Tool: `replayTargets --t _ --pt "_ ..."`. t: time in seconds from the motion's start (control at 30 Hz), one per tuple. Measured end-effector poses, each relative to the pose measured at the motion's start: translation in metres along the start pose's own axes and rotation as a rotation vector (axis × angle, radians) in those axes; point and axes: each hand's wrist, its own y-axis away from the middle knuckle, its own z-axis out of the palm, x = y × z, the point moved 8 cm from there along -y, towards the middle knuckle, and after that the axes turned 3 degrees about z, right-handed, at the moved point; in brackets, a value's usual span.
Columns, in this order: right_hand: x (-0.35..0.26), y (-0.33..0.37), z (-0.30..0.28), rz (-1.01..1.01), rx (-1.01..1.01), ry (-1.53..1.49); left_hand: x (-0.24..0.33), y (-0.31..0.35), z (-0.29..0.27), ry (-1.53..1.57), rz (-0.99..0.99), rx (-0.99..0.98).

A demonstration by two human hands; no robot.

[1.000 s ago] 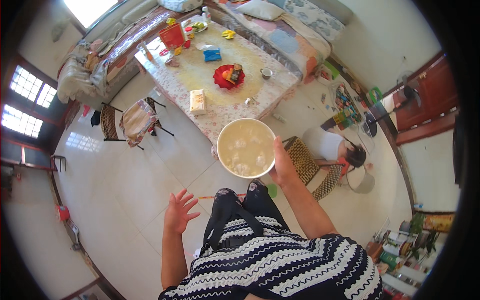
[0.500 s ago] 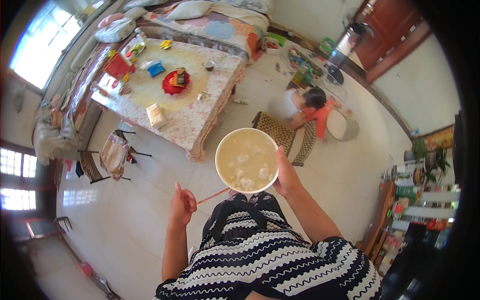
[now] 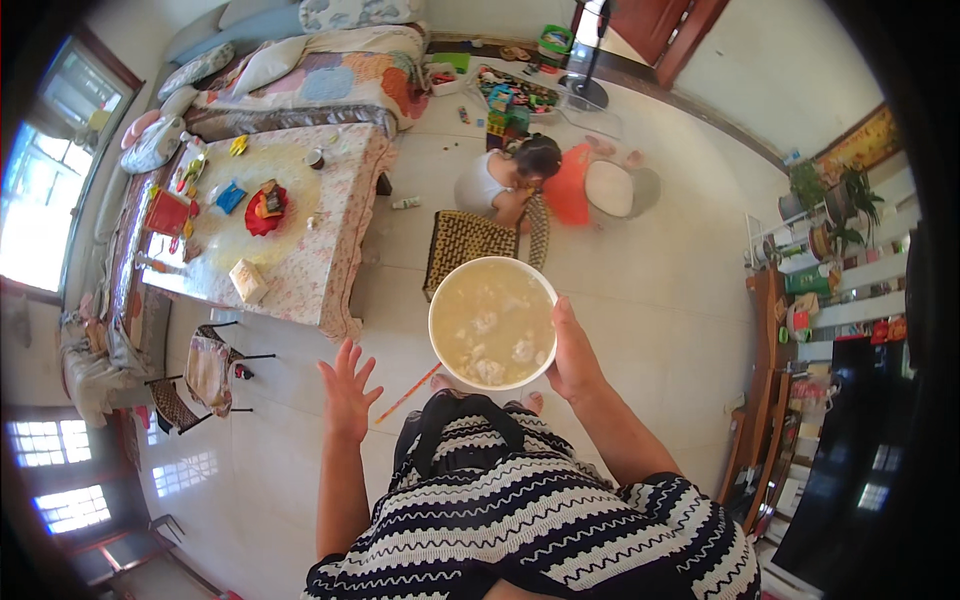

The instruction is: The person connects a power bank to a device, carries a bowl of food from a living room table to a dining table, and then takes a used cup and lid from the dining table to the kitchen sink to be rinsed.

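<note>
A white-rimmed bowl (image 3: 492, 325) of pale, cloudy soup with whitish lumps is held level in front of my body. My right hand (image 3: 580, 350) grips it from the right side, thumb up along the wall and the other fingers mostly hidden beneath. To the left of the bowl, my left hand (image 3: 346, 392) is raised with its fingers spread, touching nothing. Between that hand and the bowl, a thin orange strip (image 3: 408, 392) lies on the floor below.
A woven chair (image 3: 470, 245) stands just beyond the bowl, with a child (image 3: 510, 180) bent beside it. At left is a cloth-covered table (image 3: 330, 250) holding a red dish and a tissue pack. Another chair (image 3: 207, 375) stands nearer. A wooden cabinet (image 3: 765, 350) lines the right.
My left hand has opened from loosely curled to spread fingers. My view has turned, so the table and child appear farther left. The bowl stays in my right hand.
</note>
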Motion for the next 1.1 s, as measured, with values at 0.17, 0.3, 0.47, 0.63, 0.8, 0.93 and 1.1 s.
replayTargets --t 0.17,0.3,0.47,0.63,0.8,0.93,1.1 --pt "-0.024 0.024 -0.073 -0.024 0.064 -0.068 -0.024 0.013 0.077 -0.06 0.02 -0.081" --pt "-0.052 0.048 -0.126 -0.063 0.139 -0.096 -0.048 0.018 0.145 0.04 -0.045 -0.348" --pt "-0.075 0.069 -0.198 -0.163 0.21 -0.17 -0.079 0.02 0.221 0.111 -0.18 -0.379" --pt "-0.108 0.094 -0.254 -0.22 0.287 -0.224 -0.094 0.028 0.298 0.094 -0.111 -0.528" --pt "-0.137 0.111 -0.317 -0.34 0.356 -0.275 -0.106 0.04 0.372 0.013 -0.131 -0.597" --pt "-0.16 0.12 -0.367 -0.378 0.453 -0.331 -0.113 0.037 0.417 -0.166 -0.166 -0.647" --pt "-0.193 0.126 -0.43 -0.413 0.581 -0.319 -0.15 -0.005 0.451 -0.128 -0.364 -0.827"
